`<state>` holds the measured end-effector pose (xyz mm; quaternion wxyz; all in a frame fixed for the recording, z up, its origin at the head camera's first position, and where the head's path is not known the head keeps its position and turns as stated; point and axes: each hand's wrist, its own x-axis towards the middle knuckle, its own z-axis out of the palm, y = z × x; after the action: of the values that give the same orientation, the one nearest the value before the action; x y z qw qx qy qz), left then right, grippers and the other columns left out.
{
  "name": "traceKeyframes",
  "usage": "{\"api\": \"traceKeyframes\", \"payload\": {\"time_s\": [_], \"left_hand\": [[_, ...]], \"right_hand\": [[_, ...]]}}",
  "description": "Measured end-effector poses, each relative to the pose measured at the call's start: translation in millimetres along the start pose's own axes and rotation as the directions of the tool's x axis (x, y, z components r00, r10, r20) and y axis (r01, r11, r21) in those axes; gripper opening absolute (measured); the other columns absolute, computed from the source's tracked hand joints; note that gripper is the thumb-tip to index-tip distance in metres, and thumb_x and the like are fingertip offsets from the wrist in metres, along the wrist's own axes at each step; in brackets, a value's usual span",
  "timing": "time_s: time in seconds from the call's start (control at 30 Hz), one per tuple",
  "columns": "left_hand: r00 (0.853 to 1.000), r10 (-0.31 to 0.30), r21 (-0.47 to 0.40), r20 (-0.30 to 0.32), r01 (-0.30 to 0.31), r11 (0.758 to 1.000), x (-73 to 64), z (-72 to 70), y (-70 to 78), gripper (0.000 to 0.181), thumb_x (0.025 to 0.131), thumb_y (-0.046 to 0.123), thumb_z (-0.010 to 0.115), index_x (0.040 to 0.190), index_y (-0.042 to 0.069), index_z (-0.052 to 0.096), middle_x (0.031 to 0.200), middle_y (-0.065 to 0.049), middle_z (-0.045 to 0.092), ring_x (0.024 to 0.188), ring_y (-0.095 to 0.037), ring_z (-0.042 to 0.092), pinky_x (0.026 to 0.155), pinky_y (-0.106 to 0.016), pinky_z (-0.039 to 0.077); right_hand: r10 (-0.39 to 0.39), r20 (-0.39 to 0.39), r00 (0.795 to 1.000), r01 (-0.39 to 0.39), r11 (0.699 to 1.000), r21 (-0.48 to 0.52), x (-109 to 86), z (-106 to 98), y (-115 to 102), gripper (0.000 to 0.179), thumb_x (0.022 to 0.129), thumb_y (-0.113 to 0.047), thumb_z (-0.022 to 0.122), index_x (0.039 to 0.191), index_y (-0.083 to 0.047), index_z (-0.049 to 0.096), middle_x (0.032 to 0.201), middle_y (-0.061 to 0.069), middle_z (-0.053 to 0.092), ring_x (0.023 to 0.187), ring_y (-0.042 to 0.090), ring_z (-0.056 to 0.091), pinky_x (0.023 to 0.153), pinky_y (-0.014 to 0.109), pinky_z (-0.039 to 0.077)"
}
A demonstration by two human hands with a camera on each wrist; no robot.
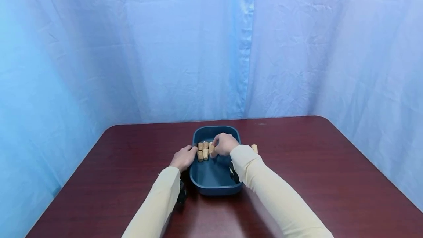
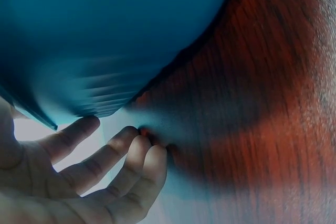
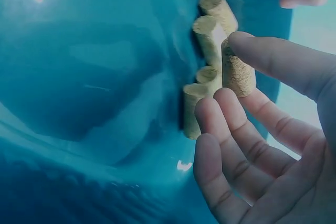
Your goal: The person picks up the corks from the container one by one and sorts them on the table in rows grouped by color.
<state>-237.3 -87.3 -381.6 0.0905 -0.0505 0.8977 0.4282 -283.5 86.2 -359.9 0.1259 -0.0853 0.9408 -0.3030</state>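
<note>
A dark blue rectangular bin (image 1: 214, 191) stands on the table with several corks (image 1: 205, 154) lying side by side near its left wall. My right hand (image 1: 225, 144) reaches into it and pinches a cork (image 3: 239, 72) between thumb and index finger, beside the other corks (image 3: 214, 38); its remaining fingers curve below, holding nothing. On the left side, my left hand (image 1: 183, 158) holds the bin's rim. In the left wrist view its index finger (image 2: 79, 132) touches the outer wall just under the rim, while the thumb's tip is hidden there.
One more cork (image 1: 254, 148) is on the dark red wooden table (image 1: 314, 172) right of the bin, partly behind the right sleeve. Pale blue curtains (image 1: 185, 47) hang behind the table and at both sides.
</note>
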Motion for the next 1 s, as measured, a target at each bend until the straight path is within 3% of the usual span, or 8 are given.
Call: {"api": "traceKeyframes", "payload": {"time_s": [0.4, 0.7, 0.83, 1.0], "left_hand": [[1.000, 0.011, -0.001, -0.002, -0.011, 1.000, -1.0, -0.4, -0.2, 0.053, 0.109, 0.030, 0.035, 0.150, -0.002, 0.046, 0.142, -0.025, 0.053, 0.101, -0.033, 0.057, 0.086, -0.048, 0.050], [1.000, 0.014, 0.001, -0.002, -0.014, 1.000, 1.4, -0.9, -0.7, 0.053, 0.109, 0.031, 0.035, 0.149, -0.002, 0.047, 0.142, -0.025, 0.053, 0.102, -0.034, 0.057, 0.088, -0.049, 0.050], [1.000, 0.017, 0.005, 0.006, -0.017, 1.000, 2.3, -1.5, -1.2, 0.053, 0.109, 0.031, 0.035, 0.148, -0.002, 0.048, 0.141, -0.025, 0.054, 0.100, -0.033, 0.057, 0.086, -0.047, 0.049], [1.000, 0.018, 0.008, 0.011, -0.019, 1.000, 4.7, -1.3, -2.6, 0.053, 0.108, 0.030, 0.035, 0.148, -0.002, 0.048, 0.143, -0.025, 0.052, 0.102, -0.034, 0.057, 0.087, -0.048, 0.049]], "right_hand": [[-0.029, -0.053, 0.998, 0.027, 0.999, -0.039, -10.4, -23, -8, 0.023, 0.087, -0.015, 0.080, 0.108, -0.008, 0.073, 0.118, 0.012, 0.065, 0.102, 0.028, 0.059, 0.088, 0.045, 0.054], [-0.064, -0.039, 0.997, 0.061, 0.995, -0.078, -16.2, -44, -10, 0.028, 0.091, -0.018, 0.077, 0.116, -0.008, 0.071, 0.125, 0.015, 0.063, 0.106, 0.029, 0.059, 0.090, 0.045, 0.053], [-0.074, -0.036, 0.997, 0.071, 0.993, -0.091, -21.2, -53, -8, 0.028, 0.092, -0.018, 0.076, 0.118, -0.008, 0.070, 0.116, 0.012, 0.064, 0.098, 0.026, 0.060, 0.082, 0.041, 0.053], [-0.090, -0.027, 0.996, 0.087, 0.993, -0.078, -27.6, -63, -5, 0.031, 0.094, -0.017, 0.074, 0.121, -0.006, 0.068, 0.089, 0.008, 0.066, 0.076, 0.020, 0.058, 0.070, 0.034, 0.049]]}}
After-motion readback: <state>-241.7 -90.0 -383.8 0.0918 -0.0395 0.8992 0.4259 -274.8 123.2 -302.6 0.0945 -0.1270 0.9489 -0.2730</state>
